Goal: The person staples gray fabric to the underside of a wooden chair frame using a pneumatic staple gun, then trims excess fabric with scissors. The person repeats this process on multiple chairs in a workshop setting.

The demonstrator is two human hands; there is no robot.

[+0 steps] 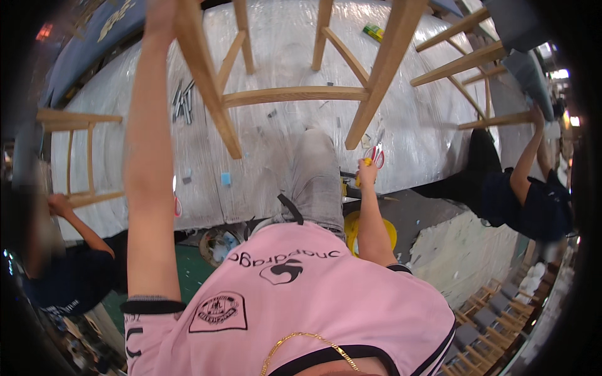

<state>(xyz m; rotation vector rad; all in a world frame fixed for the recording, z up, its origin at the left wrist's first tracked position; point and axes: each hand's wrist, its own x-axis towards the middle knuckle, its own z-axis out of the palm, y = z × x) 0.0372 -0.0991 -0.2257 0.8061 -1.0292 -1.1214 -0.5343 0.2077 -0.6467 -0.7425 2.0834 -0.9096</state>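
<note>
A wooden chair frame (295, 95) stands before me, its legs joined by crossbars. My left arm reaches up along its left leg, and my left hand (160, 22) is beside the top of that leg, blurred, its fingers hidden at the picture's edge. Low on the right, my right hand (367, 174) is closed around a yellow-handled tool (367, 162); its exact kind does not show. Just beyond that hand lie red-handled scissors (378, 155) on the plastic-covered table (269, 131).
Metal strips (183, 101) and a blue block (226, 178) lie on the table's left part. A yellow bucket (389, 232) stands below my right forearm. Co-workers (530, 194) at right and left (75, 269) handle other wooden frames. Stacked chairs (483, 326) stand lower right.
</note>
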